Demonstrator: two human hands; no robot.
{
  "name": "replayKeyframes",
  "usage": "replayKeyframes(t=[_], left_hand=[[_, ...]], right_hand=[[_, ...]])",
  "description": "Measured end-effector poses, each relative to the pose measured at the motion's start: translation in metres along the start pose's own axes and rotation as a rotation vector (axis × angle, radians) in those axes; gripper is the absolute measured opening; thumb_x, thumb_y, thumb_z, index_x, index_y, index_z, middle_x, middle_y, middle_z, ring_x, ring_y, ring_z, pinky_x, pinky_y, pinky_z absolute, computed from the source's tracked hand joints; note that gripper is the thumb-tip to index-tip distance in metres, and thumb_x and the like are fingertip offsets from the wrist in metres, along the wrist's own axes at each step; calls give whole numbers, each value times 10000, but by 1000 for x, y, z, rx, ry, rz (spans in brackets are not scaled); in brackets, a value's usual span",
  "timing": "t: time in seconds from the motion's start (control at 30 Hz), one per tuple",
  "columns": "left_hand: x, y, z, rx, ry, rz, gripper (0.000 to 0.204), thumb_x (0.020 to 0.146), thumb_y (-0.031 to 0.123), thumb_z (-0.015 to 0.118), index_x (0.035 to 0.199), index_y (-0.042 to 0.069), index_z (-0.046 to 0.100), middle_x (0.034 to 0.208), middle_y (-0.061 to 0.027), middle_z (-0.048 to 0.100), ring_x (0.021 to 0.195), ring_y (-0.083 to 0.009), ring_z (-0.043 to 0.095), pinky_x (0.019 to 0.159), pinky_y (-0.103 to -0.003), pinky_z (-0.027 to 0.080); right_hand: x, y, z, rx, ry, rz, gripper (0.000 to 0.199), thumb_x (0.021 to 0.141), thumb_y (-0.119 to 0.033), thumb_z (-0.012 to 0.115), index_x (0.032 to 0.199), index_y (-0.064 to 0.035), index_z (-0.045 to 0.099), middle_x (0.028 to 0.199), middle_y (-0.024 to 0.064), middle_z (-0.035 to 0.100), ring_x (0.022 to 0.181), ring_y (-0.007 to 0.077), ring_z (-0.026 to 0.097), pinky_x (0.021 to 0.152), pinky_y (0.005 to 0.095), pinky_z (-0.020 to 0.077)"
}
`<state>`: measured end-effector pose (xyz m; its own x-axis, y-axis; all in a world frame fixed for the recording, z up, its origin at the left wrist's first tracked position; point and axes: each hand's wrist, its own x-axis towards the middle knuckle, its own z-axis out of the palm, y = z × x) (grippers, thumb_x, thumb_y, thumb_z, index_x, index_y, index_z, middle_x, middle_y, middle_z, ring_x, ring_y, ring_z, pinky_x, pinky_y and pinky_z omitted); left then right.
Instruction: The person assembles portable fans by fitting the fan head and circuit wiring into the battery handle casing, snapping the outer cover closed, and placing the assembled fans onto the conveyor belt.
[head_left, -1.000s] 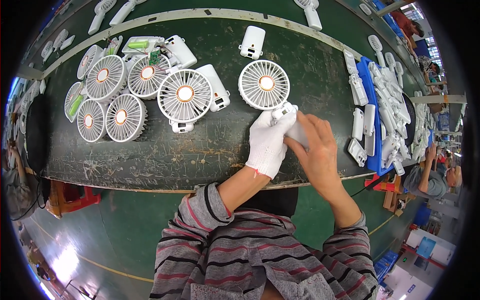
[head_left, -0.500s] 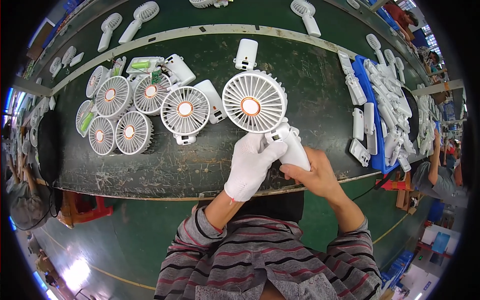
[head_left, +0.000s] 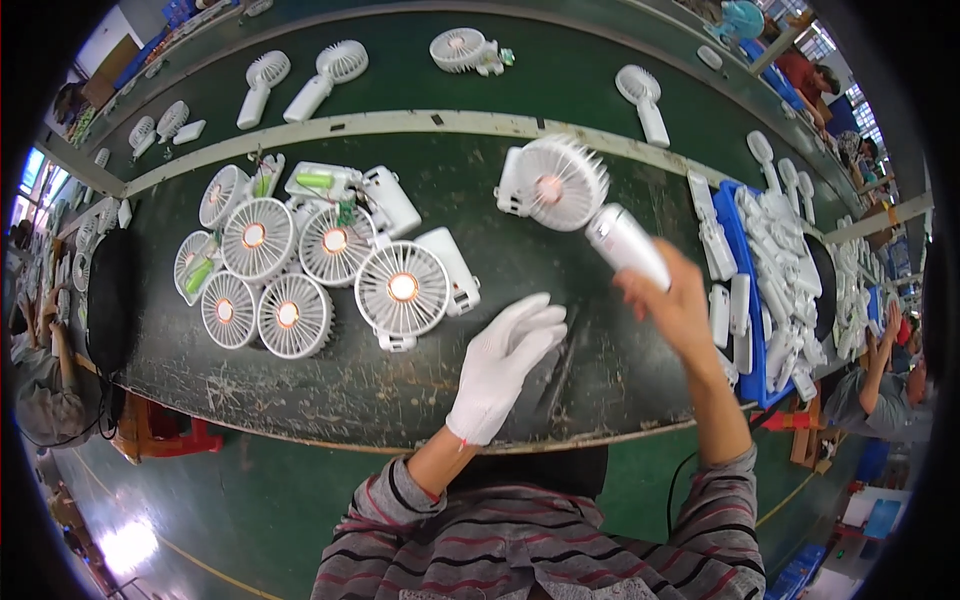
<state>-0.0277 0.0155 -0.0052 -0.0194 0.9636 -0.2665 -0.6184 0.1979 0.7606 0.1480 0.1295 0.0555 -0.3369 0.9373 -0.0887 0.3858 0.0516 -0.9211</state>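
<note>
Your dark green surface (head_left: 420, 390) fills most of the view, worn and scuffed along its near edge, with a pale strip running across it and a second green lane beyond where a few finished handheld fans (head_left: 330, 75) lie well apart. To your right a blue tray (head_left: 735, 225) is heaped with white handle shells, and more of the same shells spill past it. On your left a cluster of white fan heads (head_left: 300, 275) lies face up, their rims touching, several with an orange centre showing and some with a green part exposed.

The fan (head_left: 565, 190) you are working on is up off the surface: your right hand (head_left: 675, 305) is closed around the lower end of its white handle, with the round head tilted away from you toward the pale strip. Keep that grip low and firm, I would judge, so the head does not swing into the loose fan body just behind it. Your gloved left hand (head_left: 505, 360) hovers flat with fingers loosely spread, holding nothing, near the closest fan head of the cluster; bring it in from above rather than sweeping sideways, since the heads lie packed.

Other workers sit at the far right and left edges of the line.
</note>
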Motion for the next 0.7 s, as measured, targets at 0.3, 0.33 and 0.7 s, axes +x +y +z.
replayKeyframes(t=[0.3, 0.33, 0.7], left_hand=[[0, 7, -5, -280, 46, -60, 329, 928, 15, 464, 1241, -81, 427, 1187, -221, 543, 1079, -284, 566, 971, -387, 453], [2, 6, -6, -293, 44, -70, 327, 928, 9, 459, 1240, -83, 427, 1183, -219, 545, 1083, -284, 564, 978, -389, 449], [2, 5, -15, -293, -35, -191, 325, 962, 93, 457, 1257, -42, 456, 1139, -133, 588, 1045, -192, 593, 927, -295, 457]], right_hand=[[252, 52, -54, -1019, 488, -346, 507, 762, -117, 650, 1205, 51, 470, 959, 324, 563, 905, 474, 562, 778, 515, 464], [272, 57, -55, -1087, 491, -380, 505, 764, -127, 655, 1206, 39, 477, 992, 318, 554, 951, 460, 546, 787, 524, 459], [429, -8, 50, -681, 78, -577, 667, 732, -413, 713, 1211, 20, 546, 1186, 226, 579, 1090, 312, 576, 915, 369, 448]])
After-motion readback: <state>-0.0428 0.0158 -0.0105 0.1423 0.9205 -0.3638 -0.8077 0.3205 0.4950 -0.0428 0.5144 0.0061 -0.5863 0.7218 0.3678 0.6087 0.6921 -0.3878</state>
